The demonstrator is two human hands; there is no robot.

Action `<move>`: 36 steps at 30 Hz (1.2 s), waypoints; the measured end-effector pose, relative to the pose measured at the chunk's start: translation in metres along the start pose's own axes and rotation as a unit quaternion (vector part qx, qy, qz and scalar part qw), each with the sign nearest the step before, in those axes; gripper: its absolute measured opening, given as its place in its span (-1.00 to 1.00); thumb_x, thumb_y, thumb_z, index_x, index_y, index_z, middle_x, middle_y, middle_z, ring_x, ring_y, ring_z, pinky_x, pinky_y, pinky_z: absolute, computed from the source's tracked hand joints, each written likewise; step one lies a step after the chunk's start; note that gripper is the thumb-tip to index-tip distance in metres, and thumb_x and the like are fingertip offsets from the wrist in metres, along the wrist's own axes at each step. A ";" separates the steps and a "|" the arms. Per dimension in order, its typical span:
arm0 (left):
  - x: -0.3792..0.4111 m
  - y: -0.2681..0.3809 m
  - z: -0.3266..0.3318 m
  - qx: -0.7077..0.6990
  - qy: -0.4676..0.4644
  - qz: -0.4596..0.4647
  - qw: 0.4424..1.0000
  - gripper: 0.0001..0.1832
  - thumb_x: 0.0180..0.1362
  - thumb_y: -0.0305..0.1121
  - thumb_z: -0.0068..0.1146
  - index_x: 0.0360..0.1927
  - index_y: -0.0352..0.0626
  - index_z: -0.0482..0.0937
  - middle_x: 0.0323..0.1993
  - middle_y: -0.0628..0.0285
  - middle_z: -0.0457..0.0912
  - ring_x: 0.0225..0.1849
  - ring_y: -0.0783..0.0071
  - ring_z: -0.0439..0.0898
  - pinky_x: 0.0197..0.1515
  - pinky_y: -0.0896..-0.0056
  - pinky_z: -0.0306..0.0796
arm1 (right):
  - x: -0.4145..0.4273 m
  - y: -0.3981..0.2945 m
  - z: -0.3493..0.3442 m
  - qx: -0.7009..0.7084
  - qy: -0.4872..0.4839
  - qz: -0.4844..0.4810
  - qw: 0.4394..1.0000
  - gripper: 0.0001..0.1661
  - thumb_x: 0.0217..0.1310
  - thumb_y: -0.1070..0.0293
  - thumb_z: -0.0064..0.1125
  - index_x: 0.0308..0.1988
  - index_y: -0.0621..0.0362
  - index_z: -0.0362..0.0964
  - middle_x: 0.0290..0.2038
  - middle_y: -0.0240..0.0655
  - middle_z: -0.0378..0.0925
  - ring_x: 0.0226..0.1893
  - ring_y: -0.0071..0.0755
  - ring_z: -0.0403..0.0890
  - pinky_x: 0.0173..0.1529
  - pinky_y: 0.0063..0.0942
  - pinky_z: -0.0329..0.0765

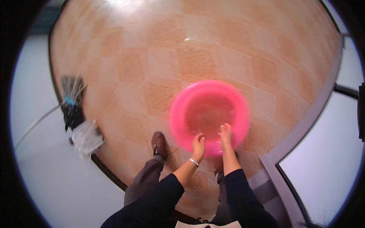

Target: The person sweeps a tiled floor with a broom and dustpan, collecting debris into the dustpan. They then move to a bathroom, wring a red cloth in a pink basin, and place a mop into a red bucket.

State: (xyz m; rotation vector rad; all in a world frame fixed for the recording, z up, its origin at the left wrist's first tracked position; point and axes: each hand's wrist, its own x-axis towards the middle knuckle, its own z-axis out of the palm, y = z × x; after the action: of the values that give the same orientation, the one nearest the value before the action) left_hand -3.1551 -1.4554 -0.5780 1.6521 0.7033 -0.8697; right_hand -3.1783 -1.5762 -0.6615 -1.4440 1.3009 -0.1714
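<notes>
A round pink plastic basin (209,85) stands on the tiled floor just in front of my feet, with dark, murky water (209,112) in it. My left hand (198,146), with a silver bangle at the wrist, is over the basin's near rim, fingers a little bent and nothing in it. To its right, my right hand (225,133) is over the near right side of the water, also holding nothing, its fingers apart. Whether the fingertips touch the water cannot be told.
By the left wall a broom (72,88) with a blue band rests beside a black bag (72,116) and a white plastic bag (87,139). A raised grey ledge (302,132) runs along the right wall. My left shoe (159,144) stands left of the basin.
</notes>
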 end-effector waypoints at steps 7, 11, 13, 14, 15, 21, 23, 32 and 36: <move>-0.029 0.025 -0.084 -0.147 0.126 0.025 0.981 -0.75 0.14 -0.44 -0.17 -0.08 -0.16 0.32 -0.30 0.32 0.44 -0.38 0.61 0.43 -0.36 0.60 0.33 | -0.045 -0.047 0.101 0.220 -0.180 0.226 0.932 -0.82 0.12 0.35 -0.20 -0.51 0.13 0.27 -0.62 -0.39 0.34 -0.63 -0.49 0.39 -0.56 -0.55 0.35; -0.063 0.043 -0.145 -0.398 0.207 0.080 0.890 -0.71 0.07 -0.52 -0.13 -0.09 -0.27 0.33 -0.31 0.29 0.44 -0.32 0.60 0.42 -0.28 0.58 0.35 | -0.250 -0.244 0.188 0.103 -0.576 0.012 0.811 -0.62 0.15 0.38 -0.13 0.00 0.18 0.17 -0.05 -0.25 0.31 -0.02 -0.42 0.30 0.03 -0.56 0.26; -0.084 0.034 -0.188 -0.375 0.212 0.080 0.899 -0.67 0.05 -0.53 -0.11 -0.05 -0.26 0.31 -0.34 0.33 0.42 -0.32 0.61 0.40 -0.26 0.62 0.33 | -0.276 -0.284 0.186 0.131 -0.553 -0.012 0.823 -0.68 0.15 0.39 -0.11 -0.06 0.19 0.24 -0.16 -0.31 0.35 -0.14 -0.46 0.35 -0.08 -0.58 0.31; -0.099 0.030 -0.203 -0.289 0.234 0.074 0.925 -0.66 0.05 -0.53 -0.11 -0.04 -0.26 0.30 -0.35 0.33 0.42 -0.33 0.60 0.40 -0.26 0.62 0.33 | -0.268 -0.300 0.183 0.135 -0.542 -0.027 0.829 -0.71 0.15 0.40 -0.10 -0.10 0.20 0.28 -0.21 -0.34 0.38 -0.20 -0.48 0.37 -0.13 -0.59 0.33; -0.106 0.039 -0.233 -0.194 0.245 0.078 0.947 -0.65 0.04 -0.53 -0.10 -0.03 -0.25 0.30 -0.36 0.34 0.41 -0.34 0.60 0.40 -0.26 0.62 0.32 | -0.255 -0.317 0.182 0.066 -0.552 0.008 0.831 -0.78 0.14 0.39 -0.09 -0.18 0.20 0.33 -0.33 -0.40 0.37 -0.32 -0.54 0.36 -0.24 -0.62 0.33; -0.171 0.039 -0.380 -0.211 0.394 0.016 0.895 -0.57 -0.04 -0.53 -0.02 -0.02 -0.22 0.29 -0.43 0.28 0.41 -0.44 0.53 0.41 -0.34 0.53 0.34 | -0.171 -0.333 0.064 -0.282 -0.425 -0.135 0.850 -0.79 0.05 0.35 -0.02 -0.52 0.28 0.37 -0.59 -0.41 0.37 -0.57 -0.56 0.36 -0.48 -0.57 0.33; -0.201 0.019 -0.429 -0.151 0.407 -0.047 0.900 -0.55 -0.07 -0.48 0.03 -0.03 -0.23 0.29 -0.45 0.22 0.43 -0.44 0.48 0.41 -0.33 0.48 0.35 | -0.179 -0.344 0.003 -0.351 -0.375 -0.048 0.857 -0.82 0.01 0.35 0.00 -0.52 0.24 0.31 -0.62 -0.35 0.34 -0.68 -0.58 0.32 -0.62 -0.62 0.26; -0.182 0.031 -0.613 -0.042 0.514 -0.104 0.851 -0.38 -0.15 -0.31 0.15 0.02 -0.30 0.23 -0.18 -0.07 0.44 -0.12 0.03 0.40 -0.09 0.16 0.30 | -0.235 -0.403 0.074 -0.501 -0.379 -0.003 0.778 -0.74 0.01 0.38 -0.02 -0.27 0.31 0.26 -0.63 -0.26 0.37 -0.66 -0.40 0.41 -0.60 -0.48 0.37; -0.150 0.059 -0.706 -0.035 0.527 -0.132 0.839 -0.24 -0.18 -0.22 0.19 0.09 -0.31 0.13 0.00 -0.13 0.30 0.03 0.01 0.30 0.05 0.17 0.21 | -0.277 -0.416 0.200 -0.512 -0.482 -0.100 0.704 -0.63 0.02 0.38 0.02 -0.16 0.33 0.23 -0.47 -0.25 0.38 -0.54 -0.44 0.44 -0.45 -0.52 0.43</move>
State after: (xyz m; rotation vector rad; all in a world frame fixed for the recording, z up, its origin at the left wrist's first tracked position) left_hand -3.0584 -0.7855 -0.3202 1.9318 1.7174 -0.0066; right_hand -2.8946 -1.3442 -0.2677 -2.1051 0.2465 1.2261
